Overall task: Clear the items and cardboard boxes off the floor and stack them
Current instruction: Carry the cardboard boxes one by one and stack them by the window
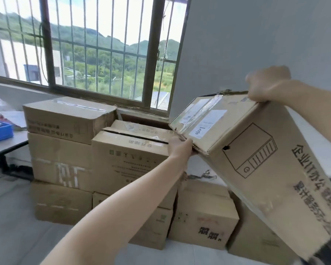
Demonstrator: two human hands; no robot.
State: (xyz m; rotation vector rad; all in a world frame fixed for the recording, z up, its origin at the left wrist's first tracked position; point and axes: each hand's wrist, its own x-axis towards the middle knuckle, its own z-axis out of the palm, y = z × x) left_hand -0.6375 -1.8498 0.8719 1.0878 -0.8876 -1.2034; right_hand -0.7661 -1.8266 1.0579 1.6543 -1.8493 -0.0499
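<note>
A long cardboard box printed with a computer-tower drawing is held tilted in the air at the right, its taped end facing the window. My left hand grips the lower corner of that end. My right hand grips the upper edge of the same end. To the left of the box and partly beneath it stands a stack of cardboard boxes against the wall below the window, up to three high at the left. Lower boxes sit on the floor right under the raised one.
A barred window runs behind the stack. A grey table at the left carries a blue bin and a plastic bag. A white wall stands at the right. Pale floor lies in front of the stack.
</note>
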